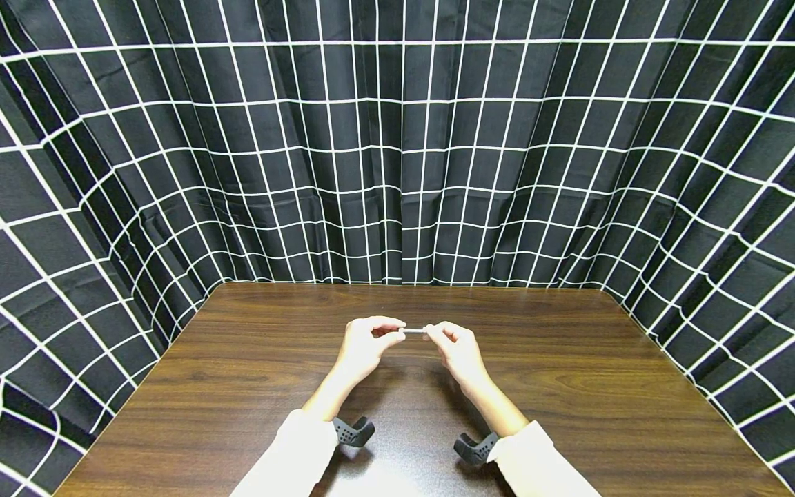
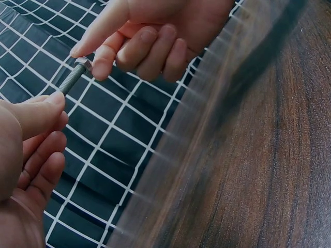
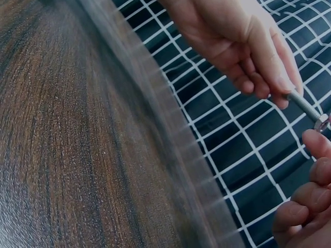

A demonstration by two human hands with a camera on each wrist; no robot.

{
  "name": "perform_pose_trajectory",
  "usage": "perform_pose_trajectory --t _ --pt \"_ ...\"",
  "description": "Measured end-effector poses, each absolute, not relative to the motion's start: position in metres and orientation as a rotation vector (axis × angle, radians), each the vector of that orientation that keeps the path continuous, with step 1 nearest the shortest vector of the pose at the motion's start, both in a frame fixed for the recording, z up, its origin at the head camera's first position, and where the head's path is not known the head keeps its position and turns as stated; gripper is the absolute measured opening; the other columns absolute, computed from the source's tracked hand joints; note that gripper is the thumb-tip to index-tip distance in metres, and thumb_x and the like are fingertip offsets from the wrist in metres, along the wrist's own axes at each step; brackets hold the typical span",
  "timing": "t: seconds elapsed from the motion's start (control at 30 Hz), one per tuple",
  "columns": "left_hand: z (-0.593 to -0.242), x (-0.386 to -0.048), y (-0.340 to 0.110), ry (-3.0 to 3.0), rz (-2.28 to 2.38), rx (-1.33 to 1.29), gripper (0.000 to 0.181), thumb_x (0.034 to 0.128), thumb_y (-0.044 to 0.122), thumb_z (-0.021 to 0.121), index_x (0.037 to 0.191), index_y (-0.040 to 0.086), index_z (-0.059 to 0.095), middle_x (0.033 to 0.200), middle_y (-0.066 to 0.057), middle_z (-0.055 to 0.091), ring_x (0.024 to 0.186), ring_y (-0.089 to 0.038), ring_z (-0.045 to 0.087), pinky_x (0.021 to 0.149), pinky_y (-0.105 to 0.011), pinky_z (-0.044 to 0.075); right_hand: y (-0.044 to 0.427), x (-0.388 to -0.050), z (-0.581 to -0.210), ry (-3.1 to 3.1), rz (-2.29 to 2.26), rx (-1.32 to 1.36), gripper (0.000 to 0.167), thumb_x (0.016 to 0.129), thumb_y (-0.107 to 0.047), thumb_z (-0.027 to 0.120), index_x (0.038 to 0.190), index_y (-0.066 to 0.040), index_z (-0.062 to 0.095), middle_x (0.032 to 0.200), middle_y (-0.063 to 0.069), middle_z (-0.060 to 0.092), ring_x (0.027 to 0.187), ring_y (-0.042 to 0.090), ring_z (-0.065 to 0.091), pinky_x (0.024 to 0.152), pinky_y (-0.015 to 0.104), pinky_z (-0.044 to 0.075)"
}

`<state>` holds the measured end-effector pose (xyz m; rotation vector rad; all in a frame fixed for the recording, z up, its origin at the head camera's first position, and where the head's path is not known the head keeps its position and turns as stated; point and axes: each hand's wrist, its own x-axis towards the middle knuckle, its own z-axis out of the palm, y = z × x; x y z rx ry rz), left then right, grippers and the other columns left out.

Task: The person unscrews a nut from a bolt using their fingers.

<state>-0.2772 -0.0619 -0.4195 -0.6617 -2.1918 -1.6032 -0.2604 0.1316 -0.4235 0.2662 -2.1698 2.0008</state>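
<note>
A slim metal bolt [image 1: 413, 330] is held level above the table between the two hands. The left hand [image 1: 363, 345] pinches its threaded end between thumb and fingers. At the other end, the right hand [image 1: 459, 351] pinches the hexagonal head with thumb and index finger. In the left wrist view the threaded shank [image 2: 72, 80] shows between the fingertips. A hexagonal piece [image 3: 321, 123] at the right hand's fingertips stands out in the right wrist view; whether a separate nut is there I cannot tell.
The brown wooden table [image 1: 248, 386] lies under both hands. A black curtain [image 1: 428, 172] with a white grid hangs behind it and at both sides. Dark straps [image 1: 355, 432] sit at the wrists, beside white sleeves.
</note>
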Motion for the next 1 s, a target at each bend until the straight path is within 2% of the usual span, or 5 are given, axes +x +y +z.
perform_pose_trajectory --t 0.2,0.3,0.43,0.53,1.0 --pt "-0.4214 -0.2782 -0.0623 -2.196 -1.62 -0.669 0.015 0.0803 0.008 0.078 0.095 0.008 0.076 0.084 0.001 0.073 0.074 -0.022 0.067 0.067 -0.038 0.054 0.1319 -0.2593 -0.4219 -2.168 2.009 0.277 0.026 0.093 -0.017 0.065 0.088 0.008 0.065 0.052 -0.007 0.034 0.043 0.005 0.025 0.04 0.021 0.02" --pt "-0.4215 -0.2783 -0.0611 -2.197 -1.63 -0.647 0.015 0.0799 0.006 0.078 0.095 0.007 0.076 0.084 -0.001 0.073 0.075 -0.025 0.067 0.067 -0.035 0.053 0.1314 -0.2567 -0.4183 -2.153 2.045 0.289 0.019 0.093 -0.012 0.065 0.088 0.007 0.065 0.052 -0.007 0.034 0.043 0.005 0.026 0.041 0.021 0.021" --pt "-0.4217 -0.2787 -0.0611 -2.195 -1.63 -0.64 0.016 0.0794 0.005 0.078 0.095 0.007 0.076 0.084 -0.004 0.073 0.072 -0.016 0.066 0.065 -0.03 0.051 0.1318 -0.2567 -0.419 -2.109 2.105 0.311 0.014 0.092 -0.006 0.064 0.093 0.008 0.064 0.052 -0.008 0.035 0.042 0.004 0.026 0.041 0.019 0.021" --pt "-0.4211 -0.2787 -0.0625 -2.202 -1.627 -0.652 0.015 0.0801 0.007 0.078 0.095 0.008 0.076 0.085 -0.005 0.073 0.071 -0.009 0.064 0.065 -0.032 0.052 0.1333 -0.2594 -0.4233 -2.078 2.135 0.344 0.018 0.092 -0.006 0.064 0.099 0.01 0.062 0.052 -0.009 0.035 0.042 0.003 0.025 0.041 0.019 0.02" --pt "-0.4195 -0.2787 -0.0626 -2.222 -1.584 -0.65 0.015 0.081 0.009 0.078 0.096 0.008 0.076 0.084 0.004 0.073 0.071 -0.008 0.065 0.067 -0.042 0.053 0.1351 -0.2602 -0.4246 -1.982 2.213 0.478 0.026 0.088 0.005 0.063 0.111 0.015 0.058 0.055 -0.008 0.038 0.043 0.004 0.028 0.042 0.019 0.023"
